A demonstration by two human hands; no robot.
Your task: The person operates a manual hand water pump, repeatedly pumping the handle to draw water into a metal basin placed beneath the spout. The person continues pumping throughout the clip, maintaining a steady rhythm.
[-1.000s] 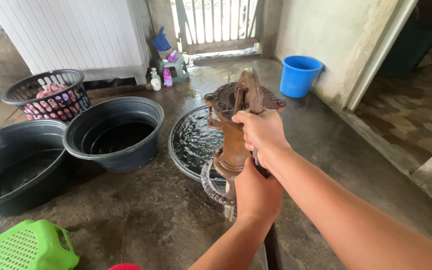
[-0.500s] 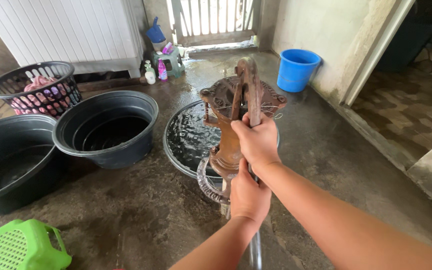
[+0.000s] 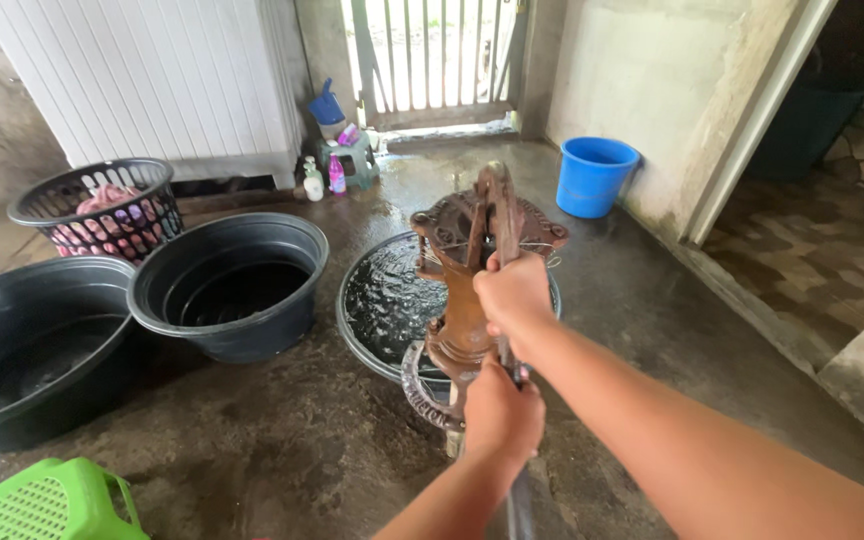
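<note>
Where both hands grip: rusty pump handle (image 3: 497,215)

- The hand pump (image 3: 472,270) was rusty reddish-brown, darker at its head.
- The pump handle (image 3: 520,500) was dull grey metal low down.
- The water-filled basin (image 3: 382,300) behind the pump looked black, with pale rippling glints.
- Two tubs, the near tub (image 3: 232,285) and the left tub (image 3: 32,350), were dark charcoal grey.
- The laundry basket (image 3: 102,205) was black lattice, with pink cloth showing through.
- The bucket (image 3: 597,175) by the wall was bright blue.
- The crate (image 3: 42,505) was lime green with a fine grid pattern.
- The floor (image 3: 252,450) was wet, mottled grey-brown concrete.
- The panel wall (image 3: 142,70) was white with vertical ribs.
</note>
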